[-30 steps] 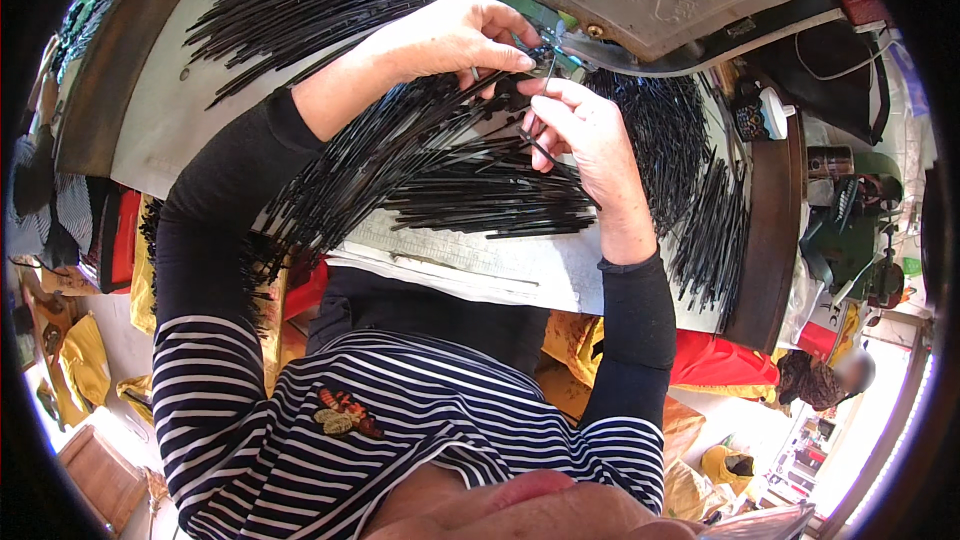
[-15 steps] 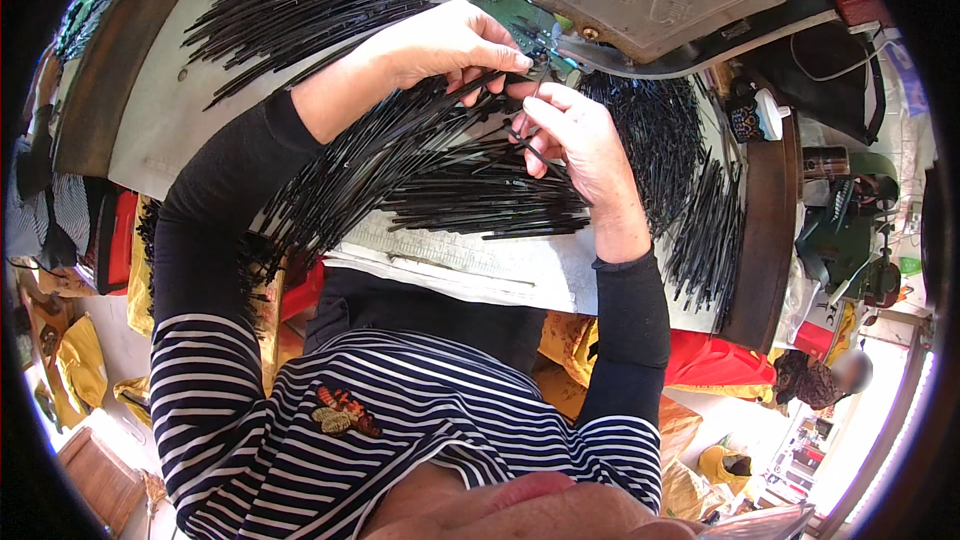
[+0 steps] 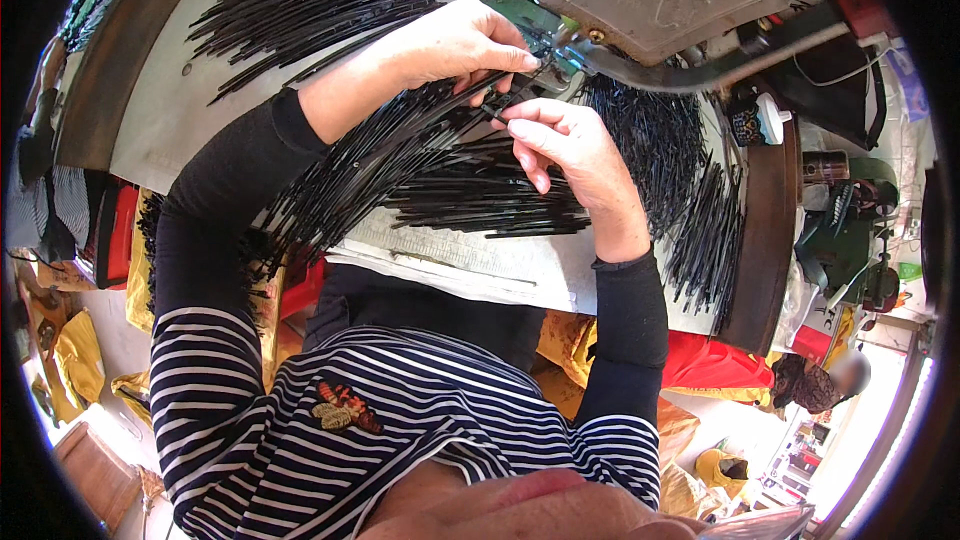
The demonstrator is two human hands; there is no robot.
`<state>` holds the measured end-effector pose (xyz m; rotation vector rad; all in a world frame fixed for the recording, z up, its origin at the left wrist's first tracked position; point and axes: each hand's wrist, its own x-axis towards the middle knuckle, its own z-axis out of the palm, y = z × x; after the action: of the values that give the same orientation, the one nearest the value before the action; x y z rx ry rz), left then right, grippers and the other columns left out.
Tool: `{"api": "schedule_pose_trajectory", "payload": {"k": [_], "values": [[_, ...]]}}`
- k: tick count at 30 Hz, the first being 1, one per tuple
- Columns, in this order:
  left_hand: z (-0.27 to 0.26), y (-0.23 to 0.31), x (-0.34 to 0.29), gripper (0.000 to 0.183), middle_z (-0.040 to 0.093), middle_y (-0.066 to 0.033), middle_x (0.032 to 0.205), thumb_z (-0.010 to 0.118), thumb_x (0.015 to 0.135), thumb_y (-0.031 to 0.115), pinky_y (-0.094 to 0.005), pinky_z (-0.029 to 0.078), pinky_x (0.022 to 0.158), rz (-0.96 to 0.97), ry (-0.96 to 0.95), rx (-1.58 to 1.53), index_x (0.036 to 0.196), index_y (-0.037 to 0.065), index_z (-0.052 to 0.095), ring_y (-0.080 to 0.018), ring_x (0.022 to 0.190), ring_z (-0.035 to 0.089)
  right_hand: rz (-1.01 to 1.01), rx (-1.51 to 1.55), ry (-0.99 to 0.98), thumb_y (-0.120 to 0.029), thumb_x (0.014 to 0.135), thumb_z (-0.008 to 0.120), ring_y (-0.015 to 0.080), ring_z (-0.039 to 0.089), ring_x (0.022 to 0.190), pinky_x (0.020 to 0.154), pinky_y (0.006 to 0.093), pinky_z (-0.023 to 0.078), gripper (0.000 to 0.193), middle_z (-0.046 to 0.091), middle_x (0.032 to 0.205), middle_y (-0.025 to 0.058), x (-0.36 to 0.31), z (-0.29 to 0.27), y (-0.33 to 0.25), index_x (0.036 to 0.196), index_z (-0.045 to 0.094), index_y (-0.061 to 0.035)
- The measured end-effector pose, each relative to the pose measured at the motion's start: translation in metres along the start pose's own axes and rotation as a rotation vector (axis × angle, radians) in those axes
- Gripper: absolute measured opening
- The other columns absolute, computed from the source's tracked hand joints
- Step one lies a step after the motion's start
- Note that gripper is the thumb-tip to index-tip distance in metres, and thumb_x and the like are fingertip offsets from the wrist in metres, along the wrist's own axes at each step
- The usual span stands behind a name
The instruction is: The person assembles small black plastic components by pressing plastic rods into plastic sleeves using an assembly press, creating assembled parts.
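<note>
My left hand [image 3: 468, 44] is closed at the front of a green and grey machine [image 3: 660, 0], thumb and fingers pinched together at a small blue-lit fitting. A dark thin piece seems to be in that pinch, but its shape is hard to make out. Just below and to the right, my right hand [image 3: 582, 148] pinches the end of a thin black rod [image 3: 493, 116] between thumb and forefinger, its other fingers loosely curled. Under both hands lie long thin black rods [image 3: 370, 165] in a slanting bundle, with another pile of rods [image 3: 490, 195] lying crosswise nearer to me.
More black rods [image 3: 310, 0] are heaped at the far left, and others [image 3: 650, 140] stand thick on the right. A curved metal bar [image 3: 720, 65] passes beneath the machine's plate. Brown raised edges [image 3: 765, 240] bound the grey worktable [image 3: 150, 130]. Another person [image 3: 815, 380] is at the far right.
My right hand has drawn down, away from my left fingers, and its fingers have loosened. The rod that crossed them no longer shows there. The curved bar has shifted and is blurred.
</note>
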<state>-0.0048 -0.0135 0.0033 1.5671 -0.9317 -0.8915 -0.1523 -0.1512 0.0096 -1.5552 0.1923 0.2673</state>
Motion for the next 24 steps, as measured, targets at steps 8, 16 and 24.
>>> {"api": "schedule_pose_trajectory", "payload": {"k": [8, 16, 24], "values": [[0.003, 0.004, -0.003, 0.033, 0.061, -0.0048, 0.065, 0.06, 0.086, 0.028, -0.019, 0.04, 0.04, 0.042, -0.106, 0.205, 0.095, -0.004, 0.063, -0.007, 0.047, 0.055, -0.017, 0.036, 0.106, -0.014, 0.085, 0.058, 0.0067, 0.047, 0.044, 0.042, 0.0187, 0.038, 0.021, 0.054, 0.062, 0.0012, 0.003, -0.011, 0.006, 0.095, 0.061, 0.0034], [-0.001, 0.0, -0.005, 0.027, 0.057, -0.0028, 0.056, 0.062, 0.084, 0.025, -0.0181, 0.042, 0.039, -0.078, -0.151, 0.072, 0.077, -0.002, 0.063, -0.0064, 0.042, 0.053, -0.063, 0.312, 0.182, -0.012, 0.085, 0.058, 0.0166, 0.062, 0.061, 0.053, 0.0245, 0.052, 0.021, 0.062, 0.077, 0.0111, 0.006, -0.03, 0.011, 0.1, 0.054, 0.0008], [-0.008, 0.005, -0.005, 0.034, 0.056, -0.002, 0.056, 0.062, 0.084, 0.032, -0.0175, 0.041, 0.039, -0.042, -0.146, 0.143, 0.084, -0.002, 0.063, -0.0053, 0.041, 0.051, -0.153, 0.485, 0.162, -0.015, 0.09, 0.052, 0.0214, 0.066, 0.069, 0.055, 0.0266, 0.055, 0.023, 0.063, 0.091, 0.0231, 0.01, -0.049, 0.021, 0.105, 0.055, 0.002]]}}
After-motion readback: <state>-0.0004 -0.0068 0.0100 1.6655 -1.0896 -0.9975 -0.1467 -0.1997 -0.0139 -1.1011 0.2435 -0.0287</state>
